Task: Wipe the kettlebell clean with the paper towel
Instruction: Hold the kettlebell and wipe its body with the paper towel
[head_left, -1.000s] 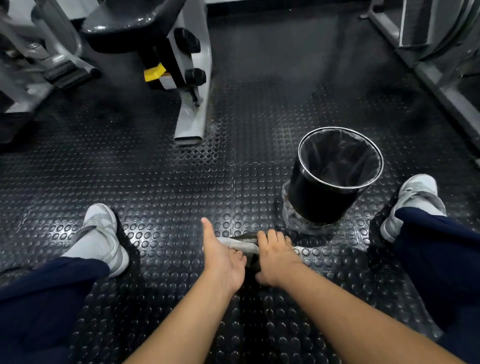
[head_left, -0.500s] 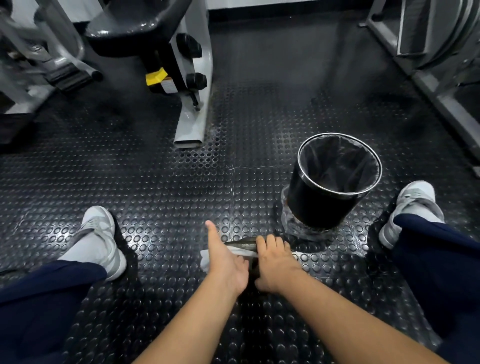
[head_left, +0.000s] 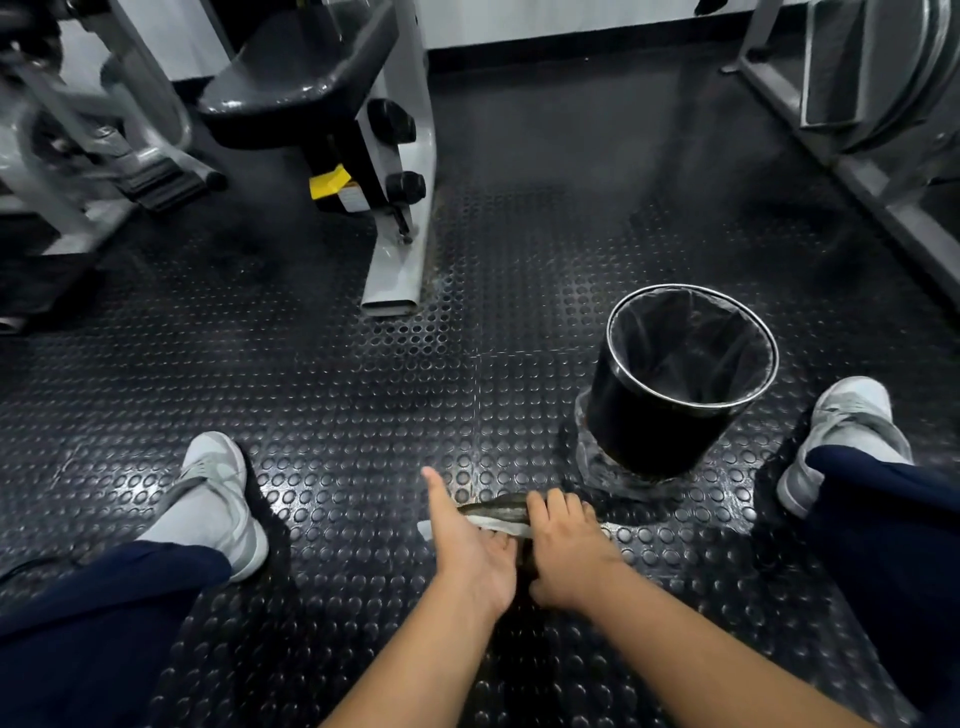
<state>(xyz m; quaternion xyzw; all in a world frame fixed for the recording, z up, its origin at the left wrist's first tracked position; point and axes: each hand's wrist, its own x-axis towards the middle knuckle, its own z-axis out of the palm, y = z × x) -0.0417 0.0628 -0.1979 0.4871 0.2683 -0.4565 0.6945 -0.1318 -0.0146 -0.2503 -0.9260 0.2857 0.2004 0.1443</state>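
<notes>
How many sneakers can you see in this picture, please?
2. The left sneaker sits at the frame's lower left; the right sneaker sits just right of the black bin. None seem hidden.

Our one wide view looks from the head forward and down, near the left hand (head_left: 472, 551) and right hand (head_left: 566, 556).
</notes>
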